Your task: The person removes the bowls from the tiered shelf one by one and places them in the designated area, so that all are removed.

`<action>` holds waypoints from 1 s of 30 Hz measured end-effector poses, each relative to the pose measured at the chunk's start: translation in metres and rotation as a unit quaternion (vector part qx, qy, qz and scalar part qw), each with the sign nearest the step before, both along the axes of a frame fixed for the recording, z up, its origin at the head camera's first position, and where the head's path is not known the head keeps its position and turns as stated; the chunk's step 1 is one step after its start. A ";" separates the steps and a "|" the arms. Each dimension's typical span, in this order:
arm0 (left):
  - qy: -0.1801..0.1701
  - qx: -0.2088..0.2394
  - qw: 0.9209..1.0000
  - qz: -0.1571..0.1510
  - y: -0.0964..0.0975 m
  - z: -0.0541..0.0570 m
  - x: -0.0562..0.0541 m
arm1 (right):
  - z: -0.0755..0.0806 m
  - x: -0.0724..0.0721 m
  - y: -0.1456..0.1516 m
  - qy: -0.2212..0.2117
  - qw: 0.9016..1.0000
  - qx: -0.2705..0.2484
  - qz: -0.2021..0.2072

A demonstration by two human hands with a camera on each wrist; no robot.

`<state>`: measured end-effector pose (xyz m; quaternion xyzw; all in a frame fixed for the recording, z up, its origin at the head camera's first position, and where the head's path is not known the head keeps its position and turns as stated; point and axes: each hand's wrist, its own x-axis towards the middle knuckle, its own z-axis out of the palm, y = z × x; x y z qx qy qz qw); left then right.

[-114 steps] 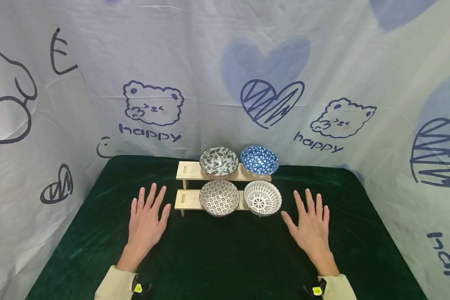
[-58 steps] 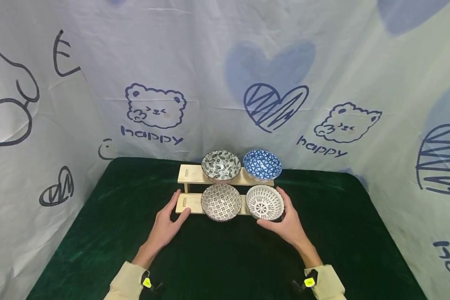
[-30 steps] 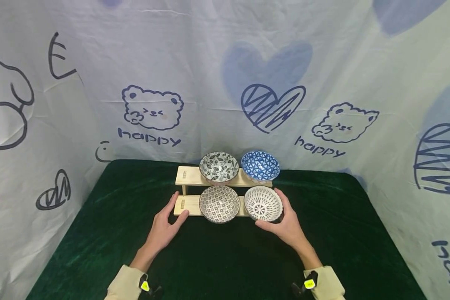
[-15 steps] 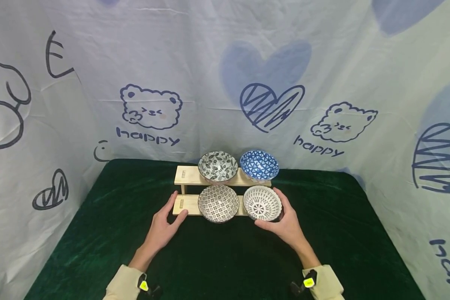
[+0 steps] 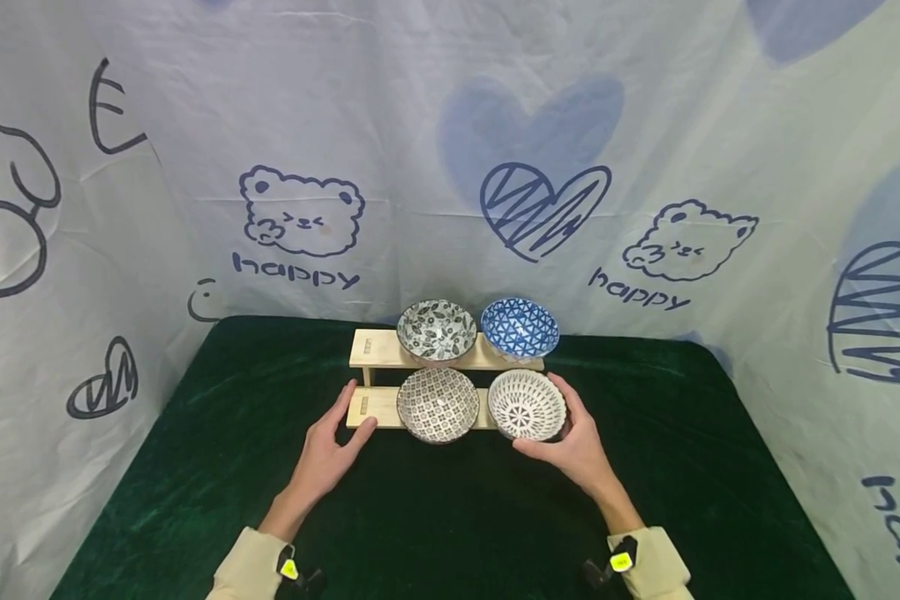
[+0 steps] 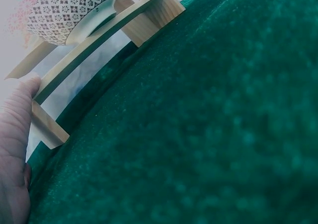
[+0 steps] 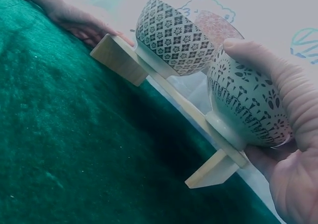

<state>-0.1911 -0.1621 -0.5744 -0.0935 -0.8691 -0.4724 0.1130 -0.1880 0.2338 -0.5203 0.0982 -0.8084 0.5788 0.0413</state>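
A two-tier wooden stand point(image 5: 378, 408) holds several patterned bowls. My left hand point(image 5: 322, 454) holds the left end of its lower shelf, thumb at the front edge; the left wrist view shows the thumb point(image 6: 15, 119) against the shelf's end. On the lower shelf's right side, my right hand point(image 5: 577, 450) grips a white bowl with dark dashes point(image 5: 527, 406), thumb near its rim and fingers round the far side. Its foot rests on the shelf in the right wrist view. Beside it sits a brown-and-white lattice bowl point(image 5: 437, 406).
On the upper shelf stand a black-and-white leaf-patterned bowl point(image 5: 437, 331) and a blue geometric bowl point(image 5: 521, 329). Dark green cloth point(image 5: 450, 517) covers the table. A white printed curtain point(image 5: 420, 150) hangs close behind and at both sides.
Both hands have left their spread position on the cloth and come inward, the left to the stand's end, the right onto the white bowl. Over the last second they have stayed still.
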 end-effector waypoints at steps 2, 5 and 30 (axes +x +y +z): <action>0.000 0.001 1.000 -0.001 0.000 0.001 0.000 | 0.002 0.000 0.001 0.000 1.000 0.001 0.001; -0.001 0.004 1.000 -0.001 0.000 0.002 0.000 | 0.004 -0.001 0.003 -0.002 1.000 0.007 0.001; -0.015 0.018 1.000 -0.018 0.000 0.005 0.002 | 0.016 -0.007 0.038 0.022 0.999 0.023 0.018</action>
